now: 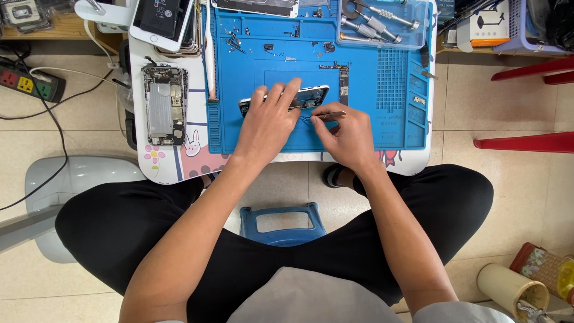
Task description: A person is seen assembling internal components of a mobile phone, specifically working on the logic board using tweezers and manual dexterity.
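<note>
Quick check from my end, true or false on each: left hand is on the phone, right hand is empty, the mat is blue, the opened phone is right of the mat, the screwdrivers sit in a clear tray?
1. The left hand rests on the phone. True.
2. The right hand is empty. False: it holds tweezers.
3. The work mat is blue. True.
4. The opened phone lies right of the mat. False: it lies left of it.
5. The screwdrivers sit in a clear tray. True.

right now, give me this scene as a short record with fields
left hand: pressing down on a phone
right hand: holding tweezers at the phone's edge
surface: blue mat on a small table
left of mat: opened phone body
top right: clear box of screwdrivers
under table: blue stool
</note>
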